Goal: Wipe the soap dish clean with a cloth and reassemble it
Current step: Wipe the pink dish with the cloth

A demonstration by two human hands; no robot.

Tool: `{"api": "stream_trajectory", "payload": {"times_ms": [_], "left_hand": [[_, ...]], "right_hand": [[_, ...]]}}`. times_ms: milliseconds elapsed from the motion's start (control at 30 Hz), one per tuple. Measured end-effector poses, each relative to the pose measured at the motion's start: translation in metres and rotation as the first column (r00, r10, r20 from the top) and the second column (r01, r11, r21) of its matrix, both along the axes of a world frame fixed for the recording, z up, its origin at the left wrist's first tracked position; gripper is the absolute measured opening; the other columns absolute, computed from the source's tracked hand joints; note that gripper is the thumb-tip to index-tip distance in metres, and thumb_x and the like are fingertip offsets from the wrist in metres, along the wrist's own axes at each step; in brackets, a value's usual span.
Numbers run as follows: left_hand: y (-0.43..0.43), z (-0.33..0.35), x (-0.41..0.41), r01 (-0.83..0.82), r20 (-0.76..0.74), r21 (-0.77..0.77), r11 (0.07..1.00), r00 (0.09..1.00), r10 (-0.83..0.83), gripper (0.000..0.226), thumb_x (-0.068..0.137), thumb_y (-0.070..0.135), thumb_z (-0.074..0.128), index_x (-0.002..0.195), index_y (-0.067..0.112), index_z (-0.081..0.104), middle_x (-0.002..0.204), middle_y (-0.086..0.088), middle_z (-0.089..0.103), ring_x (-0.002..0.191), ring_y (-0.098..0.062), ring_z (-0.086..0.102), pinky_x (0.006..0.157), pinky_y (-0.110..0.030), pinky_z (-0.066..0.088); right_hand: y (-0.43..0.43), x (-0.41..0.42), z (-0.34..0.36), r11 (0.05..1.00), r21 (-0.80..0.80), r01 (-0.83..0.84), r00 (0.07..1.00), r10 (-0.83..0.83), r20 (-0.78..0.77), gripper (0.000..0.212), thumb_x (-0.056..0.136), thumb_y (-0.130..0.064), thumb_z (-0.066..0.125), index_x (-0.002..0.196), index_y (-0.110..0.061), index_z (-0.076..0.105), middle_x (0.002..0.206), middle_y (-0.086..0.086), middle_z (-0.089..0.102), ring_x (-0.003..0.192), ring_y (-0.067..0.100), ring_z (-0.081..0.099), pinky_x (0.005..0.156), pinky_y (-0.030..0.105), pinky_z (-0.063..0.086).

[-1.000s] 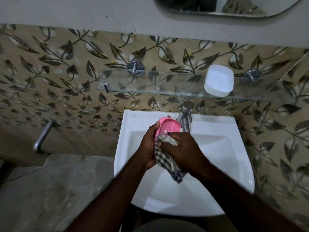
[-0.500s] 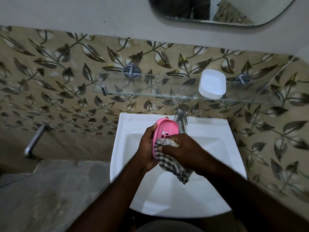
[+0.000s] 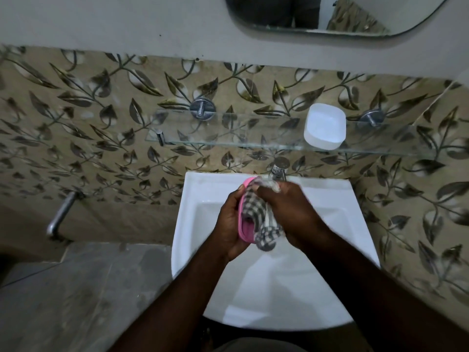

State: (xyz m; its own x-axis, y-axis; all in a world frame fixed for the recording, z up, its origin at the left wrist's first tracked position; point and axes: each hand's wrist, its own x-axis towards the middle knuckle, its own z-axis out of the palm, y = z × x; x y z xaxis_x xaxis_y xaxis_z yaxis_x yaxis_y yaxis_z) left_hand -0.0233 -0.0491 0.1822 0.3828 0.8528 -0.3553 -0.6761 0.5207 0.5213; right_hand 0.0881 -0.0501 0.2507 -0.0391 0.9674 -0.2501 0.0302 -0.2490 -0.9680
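Observation:
Over the white sink, my left hand (image 3: 228, 222) grips the pink soap dish tray (image 3: 246, 228) from its left side, holding it upright on edge. A grey and white checked cloth (image 3: 256, 214) covers most of the tray's inner face. My right hand (image 3: 286, 212) grips the cloth and presses it against the tray near its top end. The cloth's loose end hangs below the tray. The white part of the soap dish (image 3: 324, 127) sits on the glass shelf at the right.
The white sink (image 3: 337, 240) lies under both hands, with a chrome tap (image 3: 279, 171) just behind them. A glass shelf (image 3: 228, 133) runs along the leaf-patterned wall above. A metal pipe (image 3: 59, 217) sticks out at the left. A mirror (image 3: 317, 13) hangs above.
My right hand has slid the cloth up the pink tray from its lower part to its top end, so the cloth now hides the slotted face. My view has shifted a little.

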Motion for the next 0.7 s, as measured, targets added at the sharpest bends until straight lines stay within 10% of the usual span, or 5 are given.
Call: {"api": "stream_trajectory", "payload": {"times_ms": [200, 467, 700], "left_hand": [[0.011, 0.006, -0.014, 0.005, -0.145, 0.077, 0.997, 0.989, 0.006, 0.047, 0.087, 0.044, 0.052, 0.106, 0.005, 0.071, 0.099, -0.015, 0.073, 0.092, -0.025, 0.069, 0.088, -0.036, 0.053], [0.009, 0.014, -0.008, 0.007, -0.13, 0.128, 0.992, 0.991, 0.01, 0.046, 0.094, 0.037, 0.045, 0.124, 0.008, 0.063, 0.125, -0.016, 0.066, 0.115, -0.025, 0.063, 0.105, -0.04, 0.045], [0.013, 0.014, -0.025, 0.02, -0.236, 0.177, 0.984, 0.971, 0.023, 0.05, 0.09, 0.047, 0.052, 0.103, 0.002, 0.07, 0.087, -0.014, 0.073, 0.08, -0.023, 0.072, 0.073, -0.03, 0.058]], "right_hand": [[-0.012, -0.005, -0.006, 0.972, 0.152, -0.179, 0.952, 0.133, 0.274, 0.011, 0.089, -0.011, 0.066, 0.081, -0.004, 0.071, 0.077, 0.018, 0.073, 0.071, 0.029, 0.071, 0.069, 0.047, 0.057], [0.015, -0.004, 0.008, 0.985, -0.001, 0.175, 0.957, -0.17, -0.235, 0.018, 0.08, -0.009, 0.075, 0.093, 0.002, 0.072, 0.089, 0.024, 0.074, 0.08, 0.036, 0.072, 0.079, 0.045, 0.058], [-0.019, -0.017, -0.015, 0.996, 0.021, -0.083, 0.996, 0.083, -0.024, 0.013, 0.086, -0.011, 0.071, 0.081, 0.001, 0.07, 0.076, 0.028, 0.069, 0.064, 0.032, 0.068, 0.067, 0.055, 0.057]]}}
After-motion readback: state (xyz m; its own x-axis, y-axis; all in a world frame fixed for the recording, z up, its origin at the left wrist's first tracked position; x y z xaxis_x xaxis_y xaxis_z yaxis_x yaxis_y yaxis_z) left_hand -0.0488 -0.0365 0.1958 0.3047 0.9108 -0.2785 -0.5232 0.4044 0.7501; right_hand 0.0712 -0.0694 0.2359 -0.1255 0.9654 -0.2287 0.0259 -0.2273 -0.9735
